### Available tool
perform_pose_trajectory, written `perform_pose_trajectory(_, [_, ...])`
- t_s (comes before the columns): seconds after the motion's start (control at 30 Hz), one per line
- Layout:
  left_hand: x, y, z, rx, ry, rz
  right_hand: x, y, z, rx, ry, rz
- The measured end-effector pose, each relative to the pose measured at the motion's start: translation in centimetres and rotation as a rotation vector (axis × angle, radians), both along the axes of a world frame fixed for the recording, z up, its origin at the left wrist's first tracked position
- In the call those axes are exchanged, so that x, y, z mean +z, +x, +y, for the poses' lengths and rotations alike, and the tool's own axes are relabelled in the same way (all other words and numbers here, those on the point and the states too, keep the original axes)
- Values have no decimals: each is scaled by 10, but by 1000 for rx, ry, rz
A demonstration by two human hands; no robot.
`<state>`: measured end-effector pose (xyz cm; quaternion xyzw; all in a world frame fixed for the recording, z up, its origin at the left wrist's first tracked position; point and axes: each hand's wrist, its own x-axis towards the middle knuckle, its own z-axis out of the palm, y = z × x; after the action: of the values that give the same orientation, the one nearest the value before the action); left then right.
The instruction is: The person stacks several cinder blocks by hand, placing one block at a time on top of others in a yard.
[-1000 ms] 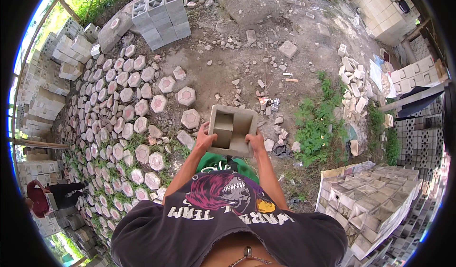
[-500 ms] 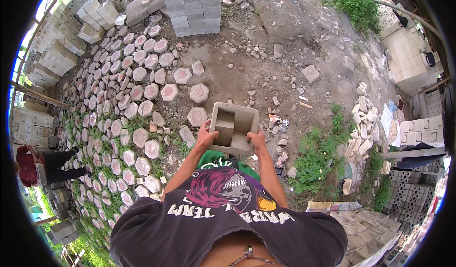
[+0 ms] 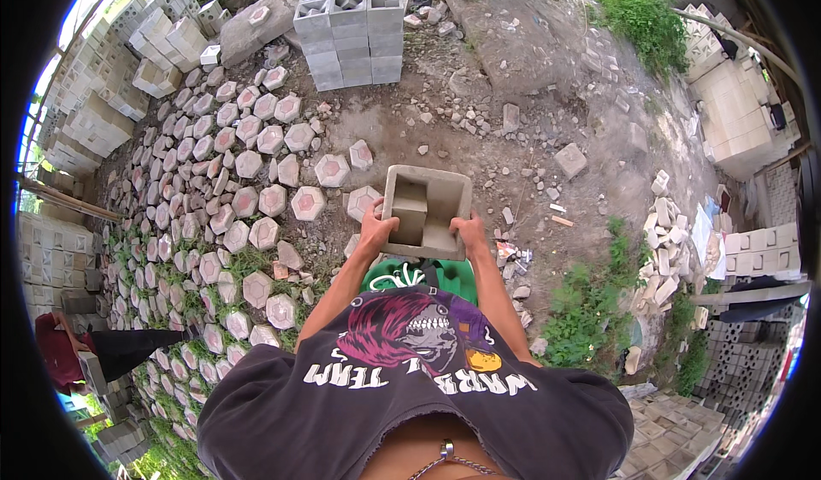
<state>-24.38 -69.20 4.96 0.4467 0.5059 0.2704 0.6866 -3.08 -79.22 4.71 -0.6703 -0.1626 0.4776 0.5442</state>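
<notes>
Concrete block (image 3: 425,210) with hollow square cells sits in front of the person's chest, carried above bare dirt ground (image 3: 479,112). The left hand (image 3: 376,228) has its grip closed on the block's left edge, and the right hand (image 3: 469,229) clasps the right edge (fingers wrapped over the rim on both sides). Just beyond and to the left, hexagonal pavers (image 3: 256,172) with reddish centres cover the ground, with grass in the gaps. Rubble and stones lie scattered on the dirt to the right. Farther off stands a stack of grey blocks (image 3: 351,27), with pale block piles (image 3: 94,121) along the left edge.
</notes>
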Motion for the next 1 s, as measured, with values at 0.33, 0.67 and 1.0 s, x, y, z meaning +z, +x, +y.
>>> perform_pose_trajectory(0.33, [-14,26,93,108,-9,4,-6,33,110,49,-45,36])
perform_pose_trajectory(0.67, [-33,102,215,200,-3,42,-35,113,255,159,-23,58])
perform_pose_trajectory(1.0, [-47,207,342,222,24,30,-50,219,390,165,-50,-4])
